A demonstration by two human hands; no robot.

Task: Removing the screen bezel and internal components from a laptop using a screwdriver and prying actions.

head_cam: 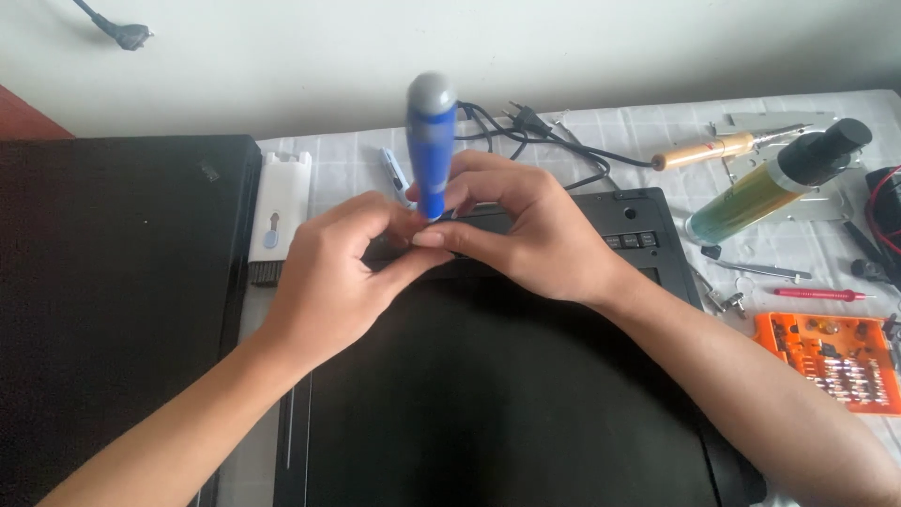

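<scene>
We see both hands meet over the back edge of a black laptop (pixel 507 394) that lies flat on the table (pixel 657 127). The left hand (pixel 333 272) and the right hand (pixel 526 230) both pinch the lower end of a blue screwdriver (pixel 431 141) with a grey cap, which stands nearly upright with its handle pointing up towards us. We judge that the fingers close around the shaft near the tip to keep it steady and straight on one spot of the laptop; the tip itself is hidden behind the fingers, so we cannot tell what it touches.

To the right, within easy reach, lie an orange bit case (pixel 840 361), a thin red tool (pixel 815 294), a green bottle (pixel 774 183) with a black cap, and a wooden-handled soldering iron (pixel 723 148). A black cable (pixel 526 131) runs behind the hands. On the left, a white cleaning brush (pixel 279 211) rests beside a black panel (pixel 113 310).
</scene>
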